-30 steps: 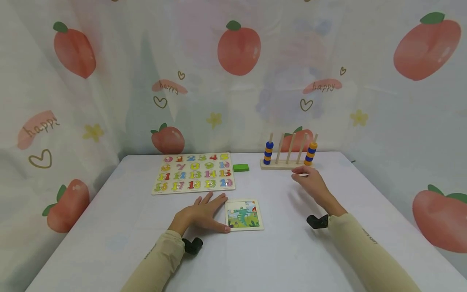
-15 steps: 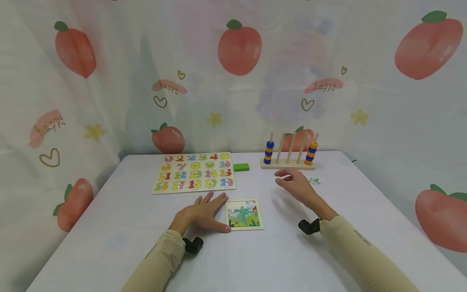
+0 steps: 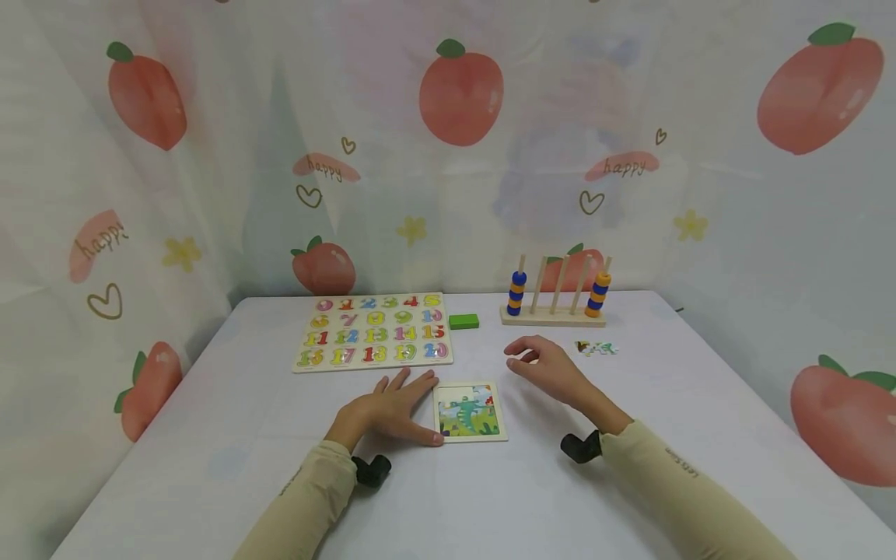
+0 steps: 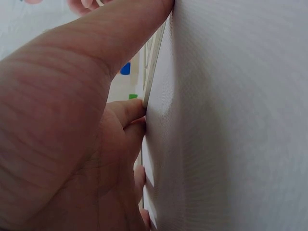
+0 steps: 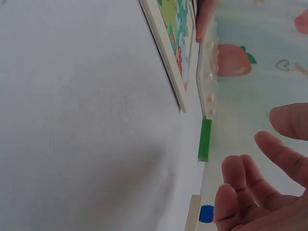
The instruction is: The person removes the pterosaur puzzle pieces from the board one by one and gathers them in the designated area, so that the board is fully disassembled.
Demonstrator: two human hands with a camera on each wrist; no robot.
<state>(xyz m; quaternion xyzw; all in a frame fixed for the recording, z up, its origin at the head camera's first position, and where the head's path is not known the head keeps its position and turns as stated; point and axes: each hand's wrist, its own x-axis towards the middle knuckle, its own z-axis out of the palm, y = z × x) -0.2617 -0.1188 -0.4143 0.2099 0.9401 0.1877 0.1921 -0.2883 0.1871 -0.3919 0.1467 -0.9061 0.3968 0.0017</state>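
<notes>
Left hand (image 3: 385,412): fingers spread, thumb and index fingertip touching the left edge of the framed dinosaur puzzle (image 3: 467,416), which lies flat on the white-covered table (image 3: 210,443) between the two hands (a pale bare patch shows at the puzzle's upper left). Right hand (image 3: 548,370): raised over the table just right of the puzzle, fingers loosely bent, thumb and index apart, nothing pinched. Loose puzzle pieces (image 3: 605,348) lie beyond it, near the bead abacus (image 3: 553,316). Number board (image 3: 374,334) behind left hand; green block (image 3: 463,321) beside board.
</notes>
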